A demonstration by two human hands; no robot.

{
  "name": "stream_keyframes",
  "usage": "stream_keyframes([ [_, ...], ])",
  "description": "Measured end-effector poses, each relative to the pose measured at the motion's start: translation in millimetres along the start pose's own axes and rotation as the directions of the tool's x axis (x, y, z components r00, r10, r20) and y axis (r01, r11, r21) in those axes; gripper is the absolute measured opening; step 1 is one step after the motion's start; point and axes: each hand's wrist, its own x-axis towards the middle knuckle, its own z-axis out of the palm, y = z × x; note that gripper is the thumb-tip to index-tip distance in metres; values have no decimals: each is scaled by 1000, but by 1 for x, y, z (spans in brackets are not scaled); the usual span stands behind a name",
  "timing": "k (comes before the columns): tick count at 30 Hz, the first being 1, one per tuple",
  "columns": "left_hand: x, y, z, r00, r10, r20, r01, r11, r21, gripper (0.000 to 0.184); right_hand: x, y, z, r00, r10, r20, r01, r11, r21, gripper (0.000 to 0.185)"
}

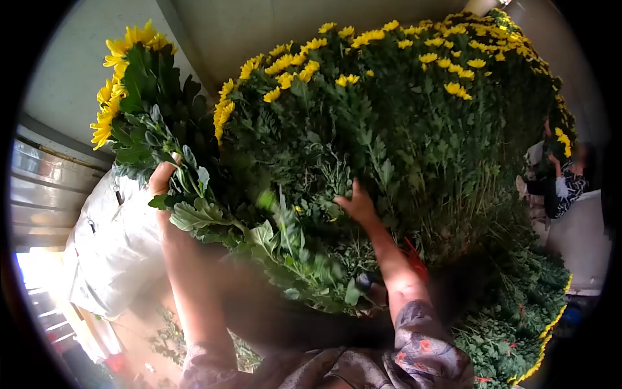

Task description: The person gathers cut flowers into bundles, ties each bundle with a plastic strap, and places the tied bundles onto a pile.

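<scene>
My left hand (pixel 163 176) is closed around the stems of a bunch of yellow chrysanthemums (pixel 139 129), whose blooms point up and left. Leafy lower stems of that bunch trail down to the right. Over at the centre, my right hand (pixel 357 204) reaches into a large heap of yellow-flowered stems (pixel 414 142), with thumb and a finger apart. Its other fingers are partly hidden, and nothing is seen held in it. The heap's blooms line its top edge.
A white sack (pixel 113 249) stands at the left by a corrugated metal wall (pixel 55 188). More bundled flowers (pixel 512 337) lie at the lower right. Another person (pixel 570 188) is at the far right. Loose leaves (pixel 170 337) lie on the floor.
</scene>
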Motion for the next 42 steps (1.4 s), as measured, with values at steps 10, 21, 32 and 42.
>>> stream_keyframes([
  [10, -1, -7, 36, 980, 104, -168, -74, 982, 175, 27, 2, 46, 3, 916, -199, -349, 251, 962, 109, 51],
  [21, 17, -17, 26, 990, 54, -132, -38, 992, 124, 28, -28, 14, -55, 972, 31, -234, 10, 984, 176, 55],
  [32, 16, -13, 11, 992, 27, -127, -24, 999, 30, 32, -6, 43, -18, 913, -3, -408, 193, 884, 426, 42],
  [42, 12, -18, 45, 976, 5, -216, 16, 995, 97, 22, 20, -8, -32, 804, -404, -436, 331, 914, -236, 57],
])
